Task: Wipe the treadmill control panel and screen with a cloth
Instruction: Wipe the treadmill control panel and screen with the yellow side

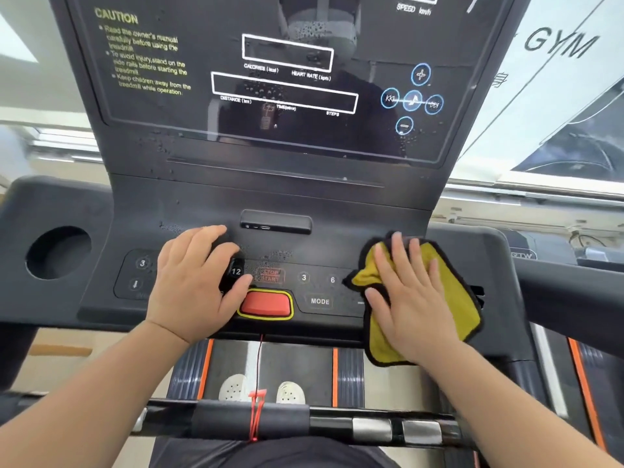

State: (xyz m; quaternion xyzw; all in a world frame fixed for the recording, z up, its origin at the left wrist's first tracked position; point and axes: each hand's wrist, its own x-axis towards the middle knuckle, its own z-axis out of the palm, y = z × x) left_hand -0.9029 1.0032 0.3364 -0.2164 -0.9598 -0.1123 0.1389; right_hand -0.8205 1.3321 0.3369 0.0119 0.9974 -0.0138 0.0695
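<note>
So your right hand (410,298) is lying flat with the fingers spread, pressing the yellow cloth (445,309) onto the right end of the control panel (189,204), just right of the 6 and MODE buttons (319,301). Your left hand (199,282) rests open and empty on the panel's left side, thumb touching the red stop key (266,304). Up top, the screen (270,79) has water droplets on it.

Bright daylight fills the room; at the upper right of the frame a white wall banner (553,82) reads GYM, and a pale window ledge (60,143) crosses the left
</note>
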